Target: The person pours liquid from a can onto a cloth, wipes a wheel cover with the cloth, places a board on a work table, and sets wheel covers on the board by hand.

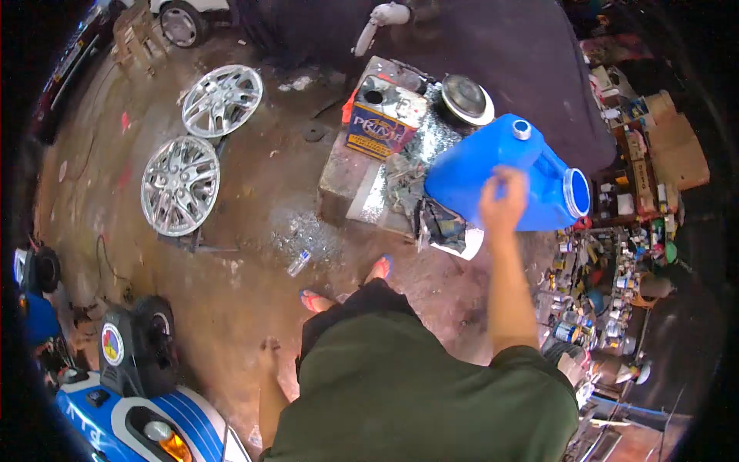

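My right hand (505, 200) is raised in front of a large blue plastic jug (473, 165), its fingers blurred and curled; whether it touches the jug is unclear. The jug lies tilted on a worn work box, with its wide mouth facing right. Beside it on the box are a PRIME tin (381, 127), a crumpled grey rag (408, 181) and a round metal lid (464, 96). Low at my side hangs my left hand (269, 350), small and dim, near no object.
Two silver wheel covers (180, 185) rest on a stand at the left. A clear bottle (299, 263) lies on the floor near my feet. A blue and white motorcycle (154, 416) is at lower left. Cluttered cans and tools (608, 308) line the right side.
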Action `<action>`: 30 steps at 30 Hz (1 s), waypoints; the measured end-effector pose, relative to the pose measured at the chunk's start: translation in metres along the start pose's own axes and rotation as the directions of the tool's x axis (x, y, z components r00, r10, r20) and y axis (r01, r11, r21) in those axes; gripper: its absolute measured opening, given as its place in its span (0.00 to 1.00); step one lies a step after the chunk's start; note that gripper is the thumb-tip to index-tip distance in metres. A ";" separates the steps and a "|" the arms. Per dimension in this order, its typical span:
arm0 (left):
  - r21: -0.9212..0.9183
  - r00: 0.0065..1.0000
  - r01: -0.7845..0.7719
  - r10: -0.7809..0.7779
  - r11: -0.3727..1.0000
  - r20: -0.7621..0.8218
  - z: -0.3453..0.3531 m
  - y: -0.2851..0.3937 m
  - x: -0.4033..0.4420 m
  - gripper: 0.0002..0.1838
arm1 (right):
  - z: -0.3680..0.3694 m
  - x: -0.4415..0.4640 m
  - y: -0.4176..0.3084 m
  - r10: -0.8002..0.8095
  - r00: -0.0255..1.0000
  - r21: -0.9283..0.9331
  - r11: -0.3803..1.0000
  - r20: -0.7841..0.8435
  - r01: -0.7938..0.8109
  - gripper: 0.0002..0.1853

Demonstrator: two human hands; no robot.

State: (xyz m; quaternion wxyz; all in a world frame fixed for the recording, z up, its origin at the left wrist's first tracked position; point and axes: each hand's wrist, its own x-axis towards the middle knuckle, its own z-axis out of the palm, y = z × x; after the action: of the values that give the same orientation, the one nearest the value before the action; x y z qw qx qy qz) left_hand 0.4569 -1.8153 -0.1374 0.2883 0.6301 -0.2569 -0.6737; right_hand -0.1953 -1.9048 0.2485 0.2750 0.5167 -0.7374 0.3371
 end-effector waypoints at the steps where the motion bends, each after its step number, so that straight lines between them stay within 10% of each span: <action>1: 0.037 0.992 0.058 -0.054 0.998 -0.110 -0.021 -0.001 -0.004 0.17 | -0.018 0.027 0.024 -0.027 0.999 -0.159 0.987 -0.033 0.021 0.17; 7: 0.059 0.898 0.336 -0.301 0.940 -0.320 -0.081 0.012 -0.018 0.20 | -0.072 0.111 0.092 0.109 0.884 -0.349 0.935 0.454 0.064 0.24; 10: 0.072 0.919 0.325 -0.297 0.943 -0.261 -0.066 0.008 -0.019 0.22 | -0.065 0.124 0.131 0.386 0.748 -0.385 0.904 0.540 -0.188 0.18; 16: 0.367 0.993 0.096 -0.116 0.925 0.034 0.034 0.020 -0.032 0.18 | -0.043 0.139 0.159 0.358 0.831 -0.289 0.924 0.426 -0.250 0.15; 30: 0.294 0.965 0.236 -0.189 0.926 -0.181 0.086 0.021 -0.063 0.14 | -0.041 0.156 0.203 0.391 0.832 -0.091 0.917 0.394 -0.389 0.19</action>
State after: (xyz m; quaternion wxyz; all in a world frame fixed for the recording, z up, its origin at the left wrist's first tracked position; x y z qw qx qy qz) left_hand 0.3754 -1.7865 -0.0723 0.1283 0.7405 -0.2682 -0.6027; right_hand -0.4341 -1.9143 0.3488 0.0441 0.4129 -0.8689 0.2694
